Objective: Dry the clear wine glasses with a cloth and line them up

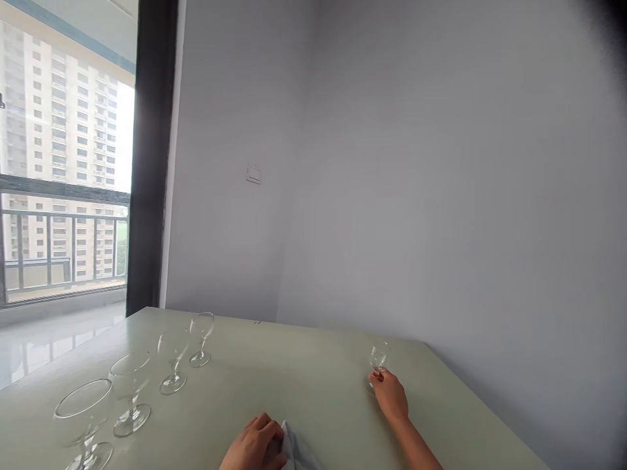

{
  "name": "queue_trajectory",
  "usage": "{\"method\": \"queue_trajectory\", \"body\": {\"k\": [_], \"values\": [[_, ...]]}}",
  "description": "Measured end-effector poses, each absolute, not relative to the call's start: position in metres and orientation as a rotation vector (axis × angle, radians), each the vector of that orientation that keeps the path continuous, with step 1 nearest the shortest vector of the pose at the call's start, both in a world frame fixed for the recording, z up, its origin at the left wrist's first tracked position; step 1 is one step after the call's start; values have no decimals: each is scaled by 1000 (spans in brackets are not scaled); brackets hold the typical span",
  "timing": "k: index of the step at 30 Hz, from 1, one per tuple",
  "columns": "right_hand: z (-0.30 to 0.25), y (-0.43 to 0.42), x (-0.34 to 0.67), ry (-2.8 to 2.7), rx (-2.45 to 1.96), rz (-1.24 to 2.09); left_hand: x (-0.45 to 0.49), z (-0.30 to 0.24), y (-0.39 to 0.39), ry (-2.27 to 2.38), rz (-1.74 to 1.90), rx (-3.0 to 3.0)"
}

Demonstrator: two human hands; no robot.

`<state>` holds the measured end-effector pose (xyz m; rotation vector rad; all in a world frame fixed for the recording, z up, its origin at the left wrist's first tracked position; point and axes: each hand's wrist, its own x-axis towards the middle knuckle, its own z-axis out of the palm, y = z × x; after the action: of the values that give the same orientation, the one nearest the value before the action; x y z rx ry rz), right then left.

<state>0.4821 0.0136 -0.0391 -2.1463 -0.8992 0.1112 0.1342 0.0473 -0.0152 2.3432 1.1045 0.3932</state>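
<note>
My right hand (390, 395) reaches forward over the pale green table (304, 378) and pinches the stem of a small clear wine glass (378, 356) that stands upright at the right side. At the bottom edge, my left hand (255, 444) is closed on a grey-white cloth (296, 450) lying on the table. Only part of that hand and cloth shows.
Several empty stemmed glasses stand in a row on the left of the table, from a wide one (85, 418) near me, past another (131, 391), to a narrow one (200, 339) farther off. A grey wall corner lies behind the table. A window and balcony railing (59, 248) are at left.
</note>
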Motion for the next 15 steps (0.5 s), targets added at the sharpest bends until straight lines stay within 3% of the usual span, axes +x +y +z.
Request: {"method": "queue_trajectory", "body": {"k": [9,15], "values": [[-46,12,492,-936,-2145,152,130,-15,48,1083,520,2253],[-49,-5,494,-885,-2113,180,118,-21,73,1116,1194,1481]]}}
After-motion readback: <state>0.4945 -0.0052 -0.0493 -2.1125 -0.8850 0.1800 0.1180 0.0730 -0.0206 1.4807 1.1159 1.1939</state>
